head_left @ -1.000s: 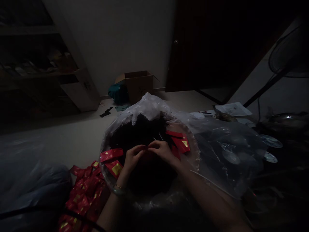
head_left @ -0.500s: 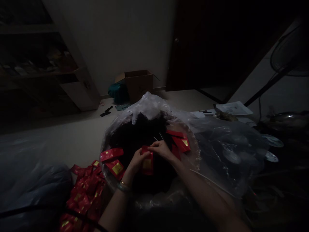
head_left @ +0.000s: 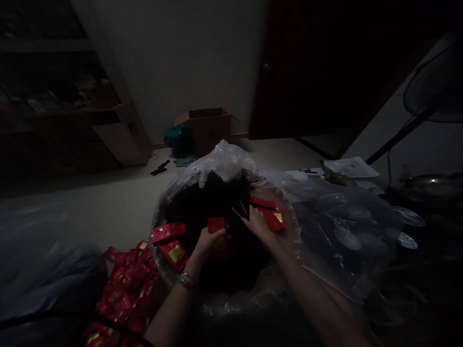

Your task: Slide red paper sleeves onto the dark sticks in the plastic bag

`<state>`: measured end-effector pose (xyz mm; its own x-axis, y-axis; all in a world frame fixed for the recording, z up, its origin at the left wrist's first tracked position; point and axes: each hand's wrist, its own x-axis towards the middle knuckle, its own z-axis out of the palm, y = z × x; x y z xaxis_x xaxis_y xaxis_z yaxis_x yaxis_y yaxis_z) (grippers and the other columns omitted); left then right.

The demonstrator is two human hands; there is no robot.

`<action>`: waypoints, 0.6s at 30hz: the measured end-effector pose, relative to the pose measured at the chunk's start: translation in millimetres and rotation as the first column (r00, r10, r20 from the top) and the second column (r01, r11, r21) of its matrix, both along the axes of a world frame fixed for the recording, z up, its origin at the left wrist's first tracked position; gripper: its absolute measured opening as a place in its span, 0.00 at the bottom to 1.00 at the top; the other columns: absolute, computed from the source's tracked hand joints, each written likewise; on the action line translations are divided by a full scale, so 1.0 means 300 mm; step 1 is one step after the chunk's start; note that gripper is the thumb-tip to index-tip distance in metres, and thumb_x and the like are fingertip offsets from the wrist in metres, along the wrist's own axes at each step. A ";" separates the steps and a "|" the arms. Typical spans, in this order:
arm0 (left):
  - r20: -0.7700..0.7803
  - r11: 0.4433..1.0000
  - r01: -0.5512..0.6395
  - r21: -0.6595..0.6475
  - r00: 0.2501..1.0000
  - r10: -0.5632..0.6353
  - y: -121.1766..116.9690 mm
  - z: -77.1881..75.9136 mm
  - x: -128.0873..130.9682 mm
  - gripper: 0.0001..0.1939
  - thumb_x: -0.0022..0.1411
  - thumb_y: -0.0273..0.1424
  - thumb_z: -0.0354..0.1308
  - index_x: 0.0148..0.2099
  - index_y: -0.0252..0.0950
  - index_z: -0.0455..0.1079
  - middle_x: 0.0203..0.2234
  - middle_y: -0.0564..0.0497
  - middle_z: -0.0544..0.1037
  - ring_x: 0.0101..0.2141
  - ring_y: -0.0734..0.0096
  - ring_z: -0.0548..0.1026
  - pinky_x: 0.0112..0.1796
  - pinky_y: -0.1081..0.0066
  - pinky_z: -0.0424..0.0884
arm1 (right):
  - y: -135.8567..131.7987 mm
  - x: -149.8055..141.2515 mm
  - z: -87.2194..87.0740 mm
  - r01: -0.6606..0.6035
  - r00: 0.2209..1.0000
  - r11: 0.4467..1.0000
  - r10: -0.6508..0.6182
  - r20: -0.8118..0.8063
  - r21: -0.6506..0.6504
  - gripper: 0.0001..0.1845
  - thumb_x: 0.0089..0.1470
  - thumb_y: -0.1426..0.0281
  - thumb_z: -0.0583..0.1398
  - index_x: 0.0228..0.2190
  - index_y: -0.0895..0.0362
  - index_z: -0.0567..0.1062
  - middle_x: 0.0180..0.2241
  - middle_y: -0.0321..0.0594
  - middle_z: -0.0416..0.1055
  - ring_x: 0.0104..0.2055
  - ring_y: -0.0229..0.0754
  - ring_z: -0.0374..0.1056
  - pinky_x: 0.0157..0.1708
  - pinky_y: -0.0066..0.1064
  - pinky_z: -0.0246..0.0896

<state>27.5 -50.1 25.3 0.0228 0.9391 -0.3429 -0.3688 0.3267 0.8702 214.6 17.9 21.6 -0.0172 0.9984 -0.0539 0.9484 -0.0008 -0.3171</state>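
In dim light, my left hand (head_left: 207, 241) is closed round a small red packet (head_left: 217, 225), held upright over a heap of dark loose material (head_left: 213, 202) in a round basket lined with clear plastic (head_left: 159, 226). My right hand (head_left: 257, 224) reaches to the right toward the red packets (head_left: 270, 212) lying on the basket's right side, near a thin metal tool (head_left: 238, 210) stuck in the heap. Its fingers are too dark to read. More red packets (head_left: 168, 241) rest on the basket's left rim.
A pile of red packets (head_left: 123, 289) lies on the floor at lower left. Crumpled clear plastic (head_left: 343, 226) spreads to the right. A cardboard box (head_left: 210, 126) stands by the far wall, shelves (head_left: 72, 111) at left, a fan stand (head_left: 401, 135) at right.
Both hands were pinching together over the heap. A red packet then showed between them. Now the left hand holds it alone and the right hand has moved away to the right.
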 end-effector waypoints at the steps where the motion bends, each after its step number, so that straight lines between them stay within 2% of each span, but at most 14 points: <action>1: -0.005 1.000 -0.002 0.002 1.000 0.002 0.000 0.001 0.000 0.31 0.31 0.39 0.74 0.38 0.28 0.74 0.38 0.37 0.80 0.26 0.63 0.79 0.29 0.69 0.73 | 0.002 0.002 -0.006 0.002 1.000 1.000 -0.002 0.008 -0.015 0.30 0.56 0.63 0.56 0.56 0.66 0.59 0.48 0.56 0.66 0.50 0.53 0.64 0.46 0.37 0.59; 4: -0.020 1.000 -0.013 0.018 1.000 0.013 0.000 0.001 0.001 0.30 0.31 0.39 0.74 0.38 0.28 0.74 0.36 0.38 0.80 0.26 0.63 0.79 0.29 0.69 0.73 | 0.002 -0.004 -0.006 0.008 1.000 0.999 -0.007 0.028 -0.041 0.25 0.55 0.60 0.57 0.50 0.63 0.65 0.47 0.54 0.65 0.48 0.52 0.65 0.44 0.36 0.60; 8: -0.045 0.999 -0.015 0.050 0.999 0.017 -0.001 0.003 0.001 0.27 0.33 0.39 0.73 0.36 0.28 0.75 0.32 0.41 0.81 0.25 0.65 0.78 0.29 0.69 0.72 | -0.014 -0.036 0.000 -0.022 0.993 1.000 0.023 0.112 -0.016 0.28 0.50 0.56 0.61 0.48 0.59 0.65 0.48 0.52 0.62 0.48 0.52 0.65 0.38 0.35 0.63; 12: -0.067 0.999 -0.010 0.049 0.998 0.014 -0.002 0.000 -0.001 0.27 0.33 0.38 0.73 0.36 0.28 0.75 0.34 0.40 0.81 0.25 0.64 0.78 0.30 0.69 0.72 | -0.023 -0.054 -0.007 -0.018 0.992 1.000 0.016 0.125 0.016 0.25 0.50 0.62 0.62 0.48 0.59 0.66 0.48 0.51 0.61 0.46 0.51 0.67 0.34 0.34 0.65; 16: -0.071 0.999 -0.006 0.044 0.997 0.009 -0.002 -0.003 -0.005 0.27 0.33 0.38 0.73 0.37 0.28 0.75 0.34 0.39 0.81 0.26 0.64 0.78 0.31 0.68 0.72 | 0.001 -0.012 0.031 0.012 0.996 0.997 -0.005 -0.085 0.076 0.27 0.50 0.67 0.61 0.51 0.61 0.65 0.50 0.52 0.62 0.44 0.48 0.69 0.38 0.34 0.64; 18: -0.073 0.999 0.003 0.038 0.997 0.000 -0.001 -0.004 -0.006 0.27 0.33 0.38 0.73 0.37 0.28 0.75 0.33 0.40 0.81 0.26 0.64 0.78 0.31 0.68 0.72 | 0.013 0.017 0.079 -0.111 0.955 0.988 0.136 -0.265 0.108 0.27 0.50 0.66 0.60 0.52 0.61 0.66 0.48 0.50 0.67 0.46 0.47 0.68 0.42 0.33 0.63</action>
<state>25.7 -50.4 24.2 0.0002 0.9516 -0.3072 -0.3032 0.2928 0.9068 219.7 21.7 45.5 -0.1424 0.9880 0.0605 0.8179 0.1519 -0.5550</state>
